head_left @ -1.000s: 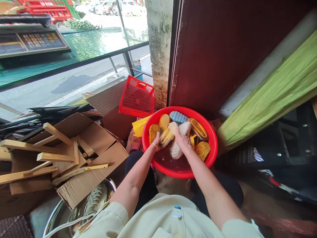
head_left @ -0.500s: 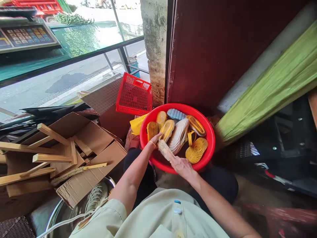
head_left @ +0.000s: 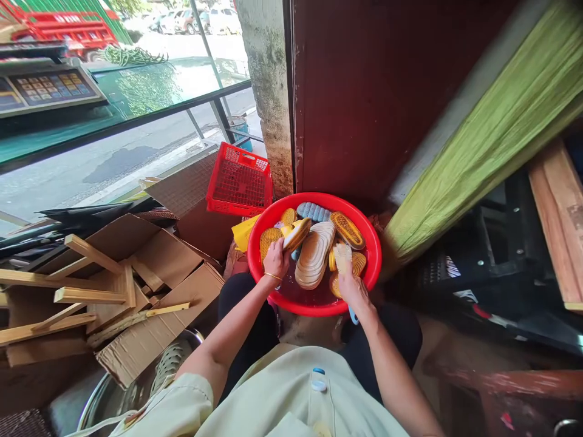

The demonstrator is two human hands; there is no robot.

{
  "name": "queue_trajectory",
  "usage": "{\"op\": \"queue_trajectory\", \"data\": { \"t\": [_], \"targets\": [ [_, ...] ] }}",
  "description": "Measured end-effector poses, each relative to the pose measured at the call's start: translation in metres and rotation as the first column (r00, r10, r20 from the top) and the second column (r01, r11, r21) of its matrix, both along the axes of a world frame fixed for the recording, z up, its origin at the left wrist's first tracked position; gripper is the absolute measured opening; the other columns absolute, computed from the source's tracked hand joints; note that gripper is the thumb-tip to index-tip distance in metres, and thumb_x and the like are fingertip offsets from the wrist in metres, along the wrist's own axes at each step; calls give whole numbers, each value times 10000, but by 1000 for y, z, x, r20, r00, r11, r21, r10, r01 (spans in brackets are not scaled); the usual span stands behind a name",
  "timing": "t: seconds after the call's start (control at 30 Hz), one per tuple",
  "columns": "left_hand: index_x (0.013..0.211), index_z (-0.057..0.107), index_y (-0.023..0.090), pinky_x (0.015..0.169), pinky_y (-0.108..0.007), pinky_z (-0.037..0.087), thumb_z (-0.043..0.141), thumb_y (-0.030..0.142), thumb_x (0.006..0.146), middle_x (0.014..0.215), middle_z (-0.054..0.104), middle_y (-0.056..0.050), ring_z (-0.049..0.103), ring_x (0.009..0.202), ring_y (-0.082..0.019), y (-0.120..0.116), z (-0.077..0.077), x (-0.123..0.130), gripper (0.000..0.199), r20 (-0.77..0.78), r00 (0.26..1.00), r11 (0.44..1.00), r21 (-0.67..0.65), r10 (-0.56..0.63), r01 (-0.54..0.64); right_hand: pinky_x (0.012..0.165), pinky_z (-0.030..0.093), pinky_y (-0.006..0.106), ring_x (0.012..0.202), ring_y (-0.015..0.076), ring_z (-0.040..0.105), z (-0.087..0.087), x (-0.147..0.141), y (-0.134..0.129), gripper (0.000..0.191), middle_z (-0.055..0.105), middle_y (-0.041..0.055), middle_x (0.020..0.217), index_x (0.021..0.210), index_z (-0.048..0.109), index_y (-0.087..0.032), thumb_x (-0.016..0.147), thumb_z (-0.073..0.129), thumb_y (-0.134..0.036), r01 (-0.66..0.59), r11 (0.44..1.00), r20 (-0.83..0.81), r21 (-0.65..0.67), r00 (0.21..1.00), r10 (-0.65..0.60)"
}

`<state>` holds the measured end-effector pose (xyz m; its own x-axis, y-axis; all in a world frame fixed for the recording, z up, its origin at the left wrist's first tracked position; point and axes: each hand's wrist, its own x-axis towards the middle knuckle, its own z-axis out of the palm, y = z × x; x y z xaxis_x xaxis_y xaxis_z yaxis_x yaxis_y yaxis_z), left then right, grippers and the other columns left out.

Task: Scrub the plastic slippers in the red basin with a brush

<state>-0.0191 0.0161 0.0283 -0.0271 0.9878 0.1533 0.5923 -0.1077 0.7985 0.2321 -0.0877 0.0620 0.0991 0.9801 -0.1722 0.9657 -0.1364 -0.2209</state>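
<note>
My left hand (head_left: 276,261) grips a yellow slipper (head_left: 298,235) by its near end, tilted on its side over the left part of a red basin (head_left: 374,276). In my right hand (head_left: 355,290) is a scrub brush (head_left: 343,256), its pale bristles up and a bit of blue handle showing below my wrist. A cream clog (head_left: 315,255) lies sole up between my hands. Around it in the basin are a light blue slipper (head_left: 313,211), a yellow-soled shoe (head_left: 347,230) and several other yellow slippers. Dark water shows at the near side of the basin.
A red plastic crate (head_left: 240,180) stands behind the basin on the left. Cardboard (head_left: 159,321) and wooden stool legs (head_left: 91,295) crowd the left side, above a metal bowl (head_left: 98,394). A green cloth (head_left: 473,152) hangs at right, beside a dark red panel (head_left: 364,97).
My left hand has lifted and turned the yellow slipper onto its side. My right hand has moved the brush away to the right, off the slipper. The view has shifted slightly.
</note>
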Motion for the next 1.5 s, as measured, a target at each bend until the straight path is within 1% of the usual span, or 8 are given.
{"op": "queue_trajectory", "data": {
  "t": [0.17, 0.33, 0.53, 0.63, 0.83, 1.07, 1.2, 1.5],
  "targets": [
    [1635, 341, 183, 1159, -458, 444, 467, 232, 1012, 1587, 454, -211, 513, 1427, -342, -16, -5, 8, 638, -453, 884, 993, -78, -115, 90, 856, 583, 433, 968, 356, 782, 1, -21, -13, 705, 773, 255, 1030, 1673, 78, 11, 1063, 313, -254, 89, 974, -61, -210, 993, -103],
    [1700, 178, 288, 974, -402, 560, 525, 261, 991, 1613, 439, -195, 625, 1324, -329, -30, 3, 12, 791, -623, 725, 949, -282, -295, 143, 840, 561, 398, 999, 341, 772, -1, -13, -18, 692, 776, 241, 1046, 1685, 129, -42, 1067, 346, -266, 95, 950, -86, -297, 988, -126],
    [1405, 653, 229, 897, -419, 553, 465, 451, 1045, 1117, 761, -151, 733, 1061, -331, -8, 48, 12, 463, -630, 634, 889, -385, -449, 248, 774, 563, 401, 932, 328, 770, 4, 40, -3, 692, 780, 145, 1093, 1695, 259, -212, 1046, 433, -376, 79, 988, -133, -132, 986, -96],
    [1442, 615, 208, 1076, -453, 475, 471, 530, 1035, 1318, 702, -172, 642, 1259, -337, 14, 54, 28, 538, -632, 691, 936, -258, -350, 237, 763, 558, 403, 902, 333, 772, 5, 61, 30, 779, 764, 168, 1147, 1714, 178, -187, 1014, 486, -328, 114, 992, -97, 57, 989, -108],
    [1676, 267, 304, 1165, -741, 264, 707, 747, 796, 1751, 195, -175, 166, 1581, -484, 43, 16, 70, 1079, -633, 649, 904, -338, -423, 260, 896, 533, 429, 1059, 337, 730, -16, 73, 115, 754, 734, 220, 1216, 1712, 130, -139, 1048, 466, -259, 56, 987, 69, 153, 995, -67],
    [1681, 262, 285, 1113, -766, 306, 751, 715, 762, 1697, 288, -212, 175, 1551, -532, 43, -17, 72, 1126, -647, 578, 866, -414, -497, 281, 860, 551, 381, 1291, 357, 567, -62, 80, 149, 889, 569, 231, 1493, 1722, 64, -215, 1011, 590, -304, -9, 998, 316, 63, 949, -11],
    [1678, 279, 225, 1096, -794, 290, 748, 677, 784, 1681, 308, -246, 182, 1537, -553, 40, -29, 86, 1107, -674, 539, 863, -405, -504, 301, 810, 543, 352, 1227, 335, 579, -77, 84, 154, 795, 609, 258, 1400, 1721, 17, -177, 1039, 425, -168, -47, 996, 390, 73, 921, 15],
    [1639, 385, 221, 1090, -808, 248, 770, 603, 792, 1658, 360, -246, 179, 1532, -561, 49, -31, 119, 1006, -685, 528, 865, -407, -502, 295, 749, 550, 331, 1056, 298, 664, -43, 89, 156, 809, 687, 184, 1178, 1720, 3, -198, 1058, 466, -256, -175, 980, 467, 89, 877, 114]
  ]
}}
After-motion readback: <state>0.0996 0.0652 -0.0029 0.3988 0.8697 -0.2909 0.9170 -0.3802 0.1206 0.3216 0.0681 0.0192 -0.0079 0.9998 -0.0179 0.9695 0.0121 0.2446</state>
